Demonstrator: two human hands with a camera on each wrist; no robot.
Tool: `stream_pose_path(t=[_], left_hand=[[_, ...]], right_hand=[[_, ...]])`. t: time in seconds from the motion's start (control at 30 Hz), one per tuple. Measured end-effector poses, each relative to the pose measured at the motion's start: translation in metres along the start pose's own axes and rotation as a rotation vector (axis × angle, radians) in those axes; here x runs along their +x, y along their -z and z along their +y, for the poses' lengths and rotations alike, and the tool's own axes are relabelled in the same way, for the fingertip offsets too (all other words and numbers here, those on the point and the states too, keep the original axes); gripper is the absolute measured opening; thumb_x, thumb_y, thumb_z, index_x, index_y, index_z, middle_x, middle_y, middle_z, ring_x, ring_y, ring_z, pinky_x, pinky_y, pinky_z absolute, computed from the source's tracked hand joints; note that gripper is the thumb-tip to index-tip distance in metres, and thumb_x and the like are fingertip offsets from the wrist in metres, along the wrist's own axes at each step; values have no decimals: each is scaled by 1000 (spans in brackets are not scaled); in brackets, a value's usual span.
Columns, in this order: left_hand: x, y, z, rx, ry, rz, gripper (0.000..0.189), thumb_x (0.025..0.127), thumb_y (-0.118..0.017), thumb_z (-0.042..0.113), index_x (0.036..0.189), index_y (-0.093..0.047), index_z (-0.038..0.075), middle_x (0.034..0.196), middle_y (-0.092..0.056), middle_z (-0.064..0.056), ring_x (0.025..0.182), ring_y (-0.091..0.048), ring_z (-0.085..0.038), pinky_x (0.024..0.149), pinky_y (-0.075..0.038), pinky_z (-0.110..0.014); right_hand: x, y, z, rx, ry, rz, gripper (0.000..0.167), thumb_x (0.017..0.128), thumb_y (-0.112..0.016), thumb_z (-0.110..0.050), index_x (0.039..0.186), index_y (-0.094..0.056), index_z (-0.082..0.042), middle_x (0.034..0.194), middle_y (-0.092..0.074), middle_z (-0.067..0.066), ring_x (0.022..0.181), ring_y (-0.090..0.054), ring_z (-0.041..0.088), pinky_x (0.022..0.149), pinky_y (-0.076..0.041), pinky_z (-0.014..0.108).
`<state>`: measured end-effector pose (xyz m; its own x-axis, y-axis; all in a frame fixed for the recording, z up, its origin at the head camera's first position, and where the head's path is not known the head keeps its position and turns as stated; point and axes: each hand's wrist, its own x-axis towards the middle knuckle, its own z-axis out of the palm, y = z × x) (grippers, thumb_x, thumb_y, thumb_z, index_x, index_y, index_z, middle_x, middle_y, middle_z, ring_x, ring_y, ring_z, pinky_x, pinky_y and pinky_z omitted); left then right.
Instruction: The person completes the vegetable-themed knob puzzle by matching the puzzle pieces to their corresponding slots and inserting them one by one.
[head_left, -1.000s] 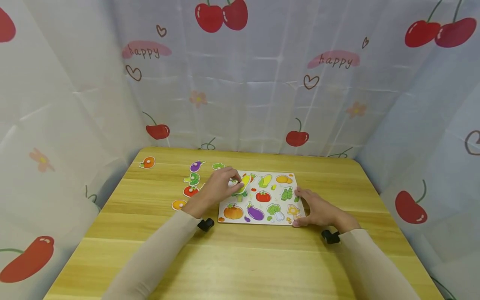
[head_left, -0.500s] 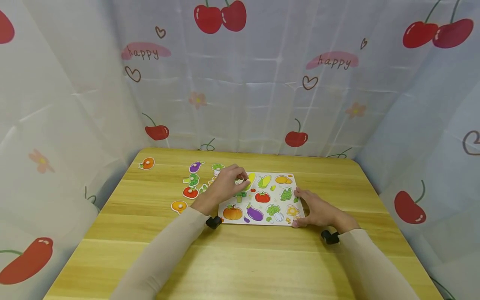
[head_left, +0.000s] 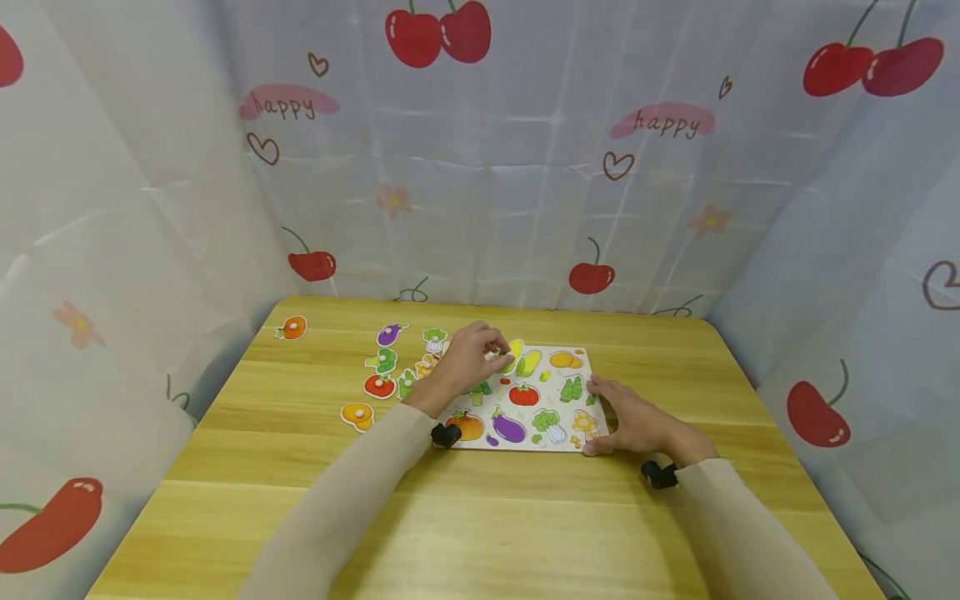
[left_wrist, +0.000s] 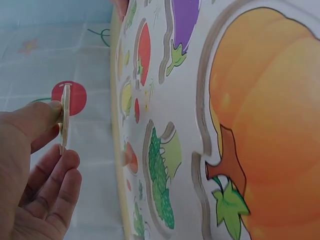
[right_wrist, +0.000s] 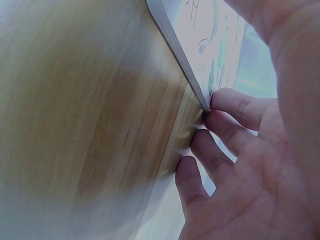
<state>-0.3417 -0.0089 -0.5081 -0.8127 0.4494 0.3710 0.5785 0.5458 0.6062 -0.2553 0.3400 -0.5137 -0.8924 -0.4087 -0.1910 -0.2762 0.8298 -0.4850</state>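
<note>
Piece (head_left: 517,349), yellow: left hand (head_left: 471,357) pinching; slip could drop it askew. Board (head_left: 552,392): right edge gripped by right hand (head_left: 637,422).

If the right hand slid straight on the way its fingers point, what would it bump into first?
Most likely the puzzle board: the right hand seems to rest right against its edge, so it would meet it at once. How firmly they touch is hard to tell.
</note>
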Motion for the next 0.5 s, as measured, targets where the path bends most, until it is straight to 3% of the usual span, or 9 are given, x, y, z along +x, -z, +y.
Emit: stream_pose_path(t=[0.5], left_hand=[[23,-29,-10,-7,144,-60,12,107,-89,23,109,-88,12,112,-74,-8,104,-74,-21,94,-66,-33]], right_hand=[[0,-2,2,6,5,10,127,89,-102,-53,179,-34,5,189,-28,32,173,-30,60,138,-31,78]])
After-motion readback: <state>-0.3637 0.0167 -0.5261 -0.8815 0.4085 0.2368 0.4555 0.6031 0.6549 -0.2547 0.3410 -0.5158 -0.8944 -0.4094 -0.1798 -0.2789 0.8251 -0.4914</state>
